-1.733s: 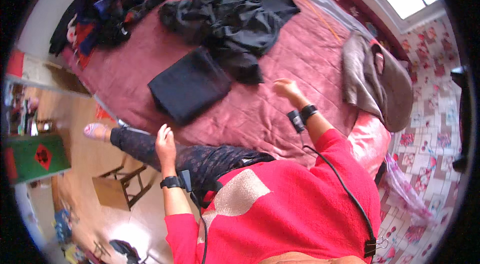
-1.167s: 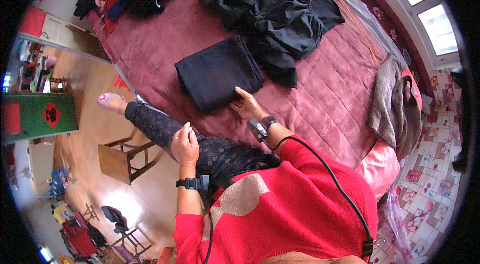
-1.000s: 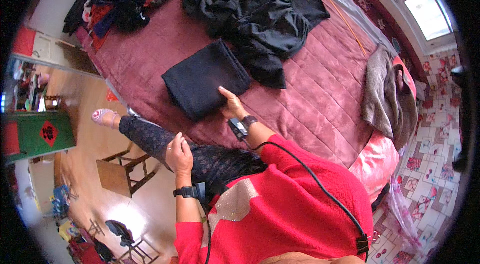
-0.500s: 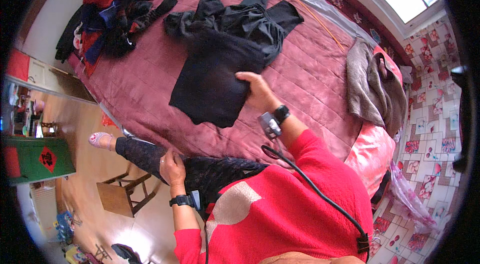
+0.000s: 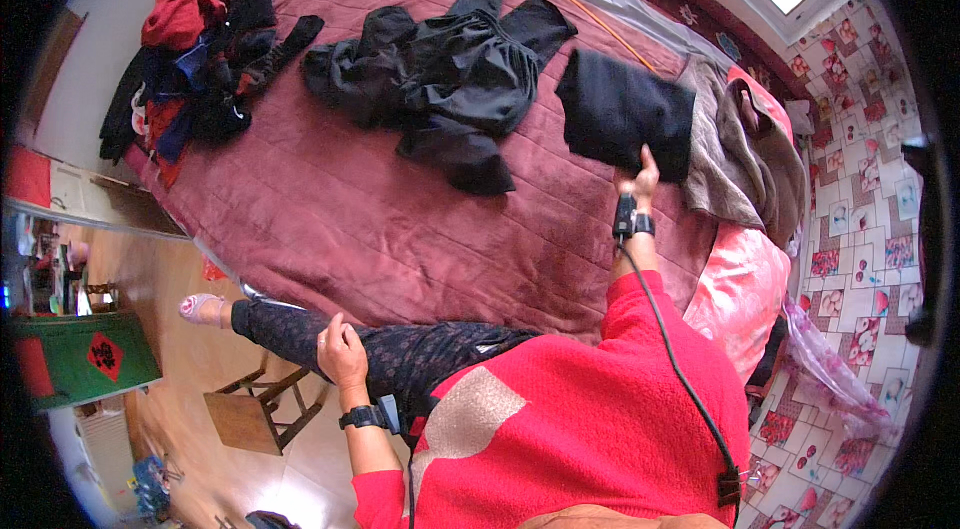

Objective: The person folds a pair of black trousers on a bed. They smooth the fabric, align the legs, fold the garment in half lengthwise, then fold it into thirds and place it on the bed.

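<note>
My right hand (image 5: 640,176) grips the near edge of the folded black cloth (image 5: 625,111), thumb on top, the cloth reaching out ahead of it. Just right of that hand lies a grey-brown garment (image 5: 728,164); well to its left, a rumpled black garment (image 5: 455,69) on the bed (image 5: 400,234). My left hand (image 5: 343,354), loosely open, is at my trouser leg (image 5: 420,349).
</note>
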`<state>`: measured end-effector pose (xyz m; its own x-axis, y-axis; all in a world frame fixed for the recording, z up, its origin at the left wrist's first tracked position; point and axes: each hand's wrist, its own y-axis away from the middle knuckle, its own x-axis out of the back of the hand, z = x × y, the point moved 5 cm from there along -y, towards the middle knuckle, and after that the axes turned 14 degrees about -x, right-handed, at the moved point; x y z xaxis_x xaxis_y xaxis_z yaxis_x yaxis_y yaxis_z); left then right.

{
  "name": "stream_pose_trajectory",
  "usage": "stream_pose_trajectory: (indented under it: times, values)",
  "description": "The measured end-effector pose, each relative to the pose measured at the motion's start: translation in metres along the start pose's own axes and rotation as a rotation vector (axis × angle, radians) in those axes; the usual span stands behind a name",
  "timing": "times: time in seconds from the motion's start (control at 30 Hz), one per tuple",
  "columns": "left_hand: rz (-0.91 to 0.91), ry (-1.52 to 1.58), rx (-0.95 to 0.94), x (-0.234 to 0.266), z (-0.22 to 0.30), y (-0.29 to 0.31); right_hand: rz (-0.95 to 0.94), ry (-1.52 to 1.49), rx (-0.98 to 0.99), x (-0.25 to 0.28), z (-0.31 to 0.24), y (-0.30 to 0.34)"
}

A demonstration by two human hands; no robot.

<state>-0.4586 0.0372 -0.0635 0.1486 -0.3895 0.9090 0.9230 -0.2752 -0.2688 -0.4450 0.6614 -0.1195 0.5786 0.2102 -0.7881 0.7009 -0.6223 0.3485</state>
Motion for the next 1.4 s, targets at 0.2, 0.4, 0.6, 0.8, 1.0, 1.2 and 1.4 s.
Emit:
stream_pose_trajectory:
  times: [0.2, 0.4, 0.6, 0.8, 1.0, 1.2, 1.4]
  values:
    - [-0.148, -0.01, 0.103, -0.007, -0.003, -0.001, 0.669, 0.151, -0.204, 0.15, 0.06, 0.029]
    - [-0.095, -0.013, 0.046, -0.008, -0.003, -0.004, 0.622, 0.364, -0.218, 0.12, 0.069, 0.061]
    - [-0.129, -0.021, 0.039, -0.009, -0.001, -0.005, 0.222, 0.532, -0.52, 0.034, 0.143, 0.045]
    - [-0.187, -0.037, 0.128, -0.011, -0.006, -0.005, 0.11, 0.363, -0.429, -0.06, 0.174, -0.068]
    - [-0.07, -0.014, 0.059, -0.009, -0.007, -0.008, 0.29, 0.167, -0.499, -0.092, 0.207, -0.11]
    - [-0.054, 0.013, 0.055, -0.009, -0.003, -0.013, 0.158, 0.62, -0.42, -0.158, 0.206, -0.073]
    - [-0.012, 0.295, 0.235, -0.013, -0.017, -0.016, -1.155, 1.386, 0.082, -0.211, 0.252, 0.102]
